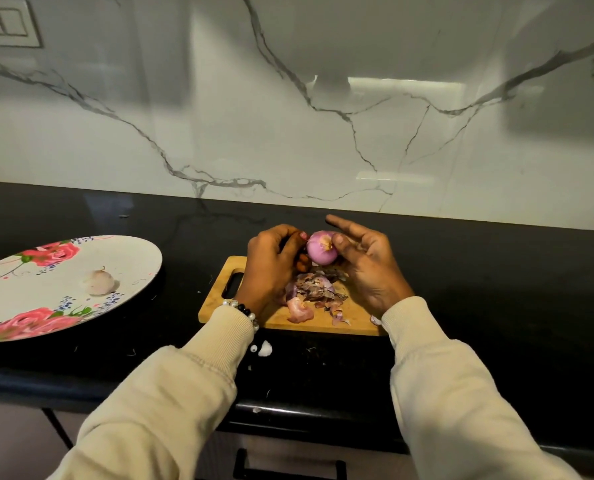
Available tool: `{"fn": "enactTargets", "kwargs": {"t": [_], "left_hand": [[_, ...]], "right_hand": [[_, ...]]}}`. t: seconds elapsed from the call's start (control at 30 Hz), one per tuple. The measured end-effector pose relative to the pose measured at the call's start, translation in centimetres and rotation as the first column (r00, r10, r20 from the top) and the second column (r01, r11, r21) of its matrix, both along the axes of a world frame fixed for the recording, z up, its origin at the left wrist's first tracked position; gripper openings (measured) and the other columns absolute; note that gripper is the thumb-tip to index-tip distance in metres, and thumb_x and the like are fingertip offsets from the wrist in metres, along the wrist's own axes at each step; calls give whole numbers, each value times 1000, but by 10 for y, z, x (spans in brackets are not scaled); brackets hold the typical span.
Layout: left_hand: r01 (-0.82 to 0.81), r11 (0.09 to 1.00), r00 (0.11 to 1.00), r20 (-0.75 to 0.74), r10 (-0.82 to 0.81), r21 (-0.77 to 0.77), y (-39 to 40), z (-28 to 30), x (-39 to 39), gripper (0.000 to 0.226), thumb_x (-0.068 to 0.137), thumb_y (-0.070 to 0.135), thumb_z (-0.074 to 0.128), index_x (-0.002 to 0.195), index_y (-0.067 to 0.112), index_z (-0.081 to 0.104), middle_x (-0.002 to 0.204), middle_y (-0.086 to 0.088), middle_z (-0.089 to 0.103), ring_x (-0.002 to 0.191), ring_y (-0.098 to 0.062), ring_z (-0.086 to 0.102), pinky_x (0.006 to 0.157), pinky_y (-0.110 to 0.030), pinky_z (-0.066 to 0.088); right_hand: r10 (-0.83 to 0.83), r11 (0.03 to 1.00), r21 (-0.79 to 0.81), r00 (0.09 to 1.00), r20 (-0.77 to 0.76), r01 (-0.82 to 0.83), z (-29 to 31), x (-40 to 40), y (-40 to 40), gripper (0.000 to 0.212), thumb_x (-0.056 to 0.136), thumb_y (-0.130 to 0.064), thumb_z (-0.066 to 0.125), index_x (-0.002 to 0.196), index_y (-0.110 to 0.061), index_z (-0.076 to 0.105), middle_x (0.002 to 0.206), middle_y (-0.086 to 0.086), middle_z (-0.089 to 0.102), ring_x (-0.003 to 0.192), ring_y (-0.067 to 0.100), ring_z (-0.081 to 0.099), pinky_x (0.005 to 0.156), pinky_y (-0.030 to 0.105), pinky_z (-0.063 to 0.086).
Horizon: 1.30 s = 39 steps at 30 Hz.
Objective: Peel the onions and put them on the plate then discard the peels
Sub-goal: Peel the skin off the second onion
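Over the wooden cutting board [323, 322] with the handle slot, both hands are working on one round purple onion [320, 248], held up off the board near its far edge. Left hand [271, 268] has its fingers curled in against the onion's left side, fingertips right at the skin. Right hand [368, 265] cups it from the right with the thumb pressed by the pale root end, while the index finger sticks out straight toward the far wall. So both are gripping the same onion, pretty snug.

Right under it on the board sits a messy pile of purple and papery onion peels [314, 292], with a few bits spilled toward the near edge. One small white scrap [265, 348] lies on the black countertop [496, 289] just near of the board.

Off to the left, well apart from the board, is a big round white plate with pink roses [18, 306], and one pale peeled onion [99, 282] rests on it. A beaded bracelet [243, 310] shows at the left wrist, cream sleeves [444, 393] on both arms. White marble-look wall [323, 116] behind.
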<state>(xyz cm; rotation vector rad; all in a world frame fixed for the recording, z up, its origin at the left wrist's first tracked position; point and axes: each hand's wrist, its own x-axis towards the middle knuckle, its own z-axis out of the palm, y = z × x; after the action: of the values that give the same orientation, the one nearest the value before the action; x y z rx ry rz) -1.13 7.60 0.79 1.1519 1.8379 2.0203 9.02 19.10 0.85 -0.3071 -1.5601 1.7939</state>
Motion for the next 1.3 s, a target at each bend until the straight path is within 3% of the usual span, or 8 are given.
{"fn": "enactTargets", "kwargs": {"t": [0.23,0.4,0.53,0.7,0.8,0.97,1.1,1.3], "left_hand": [[-38,999,999,6,38,3,2,-1,0,17,99,9,52,90,8,66,81,-23,67,69,-34,66,67,-60,55],[-160,987,983,-90,157,-27,4,-3,-4,15,98,9,54,93,11,69,81,-4,71,72,-19,69,70,-42,60],[-319,945,926,-233,297,-66,2,-2,-11,16,98,9,53,98,13,69,91,3,68,80,-5,64,66,-14,51],[-287,956,818,-535,212,-59,-1,-5,-9,25,94,3,58,111,14,72,109,-1,63,91,-6,61,81,-13,50],[-200,980,828,-532,177,16,-2,-3,-8,21,90,4,65,107,13,75,124,0,55,101,5,53,82,-6,46],[-228,943,694,-639,332,242,1,-1,-13,21,89,26,64,100,13,76,110,-6,63,104,-22,58,84,-38,51],[-205,956,594,-749,292,210,-1,-2,-14,24,88,30,63,100,13,76,105,-7,62,99,-19,57,79,-35,50],[-172,982,453,-879,149,78,-5,-4,-13,33,92,28,53,102,5,74,94,-10,66,84,-21,63,70,-34,54]], "right_hand": [[80,992,-89,994,-69,-86,7,5,-2,37,96,1,50,131,-6,56,120,24,65,112,36,65,93,46,55],[115,989,-84,989,-94,-123,8,5,-4,38,95,2,49,132,-5,55,118,23,66,108,28,66,89,35,58],[110,977,-155,972,-206,-143,10,7,-3,39,90,-5,53,129,-3,56,125,29,60,117,36,61,91,36,57],[67,978,-178,970,-234,-110,13,9,-1,51,83,-10,56,133,1,52,126,31,57,118,38,60,90,38,56],[62,983,-159,977,-204,-96,13,8,0,40,93,0,51,133,-1,53,116,21,66,102,24,70,82,32,60],[69,992,-93,990,-122,-81,9,7,0,35,98,2,49,131,-7,56,100,12,74,93,24,72,77,33,61],[101,994,-41,994,-46,-103,4,5,-2,40,97,0,52,136,-9,54,102,15,73,102,35,69,92,49,55],[69,997,31,997,26,-69,0,3,0,46,97,2,52,142,-8,48,93,11,74,95,30,69,93,49,54]]}}
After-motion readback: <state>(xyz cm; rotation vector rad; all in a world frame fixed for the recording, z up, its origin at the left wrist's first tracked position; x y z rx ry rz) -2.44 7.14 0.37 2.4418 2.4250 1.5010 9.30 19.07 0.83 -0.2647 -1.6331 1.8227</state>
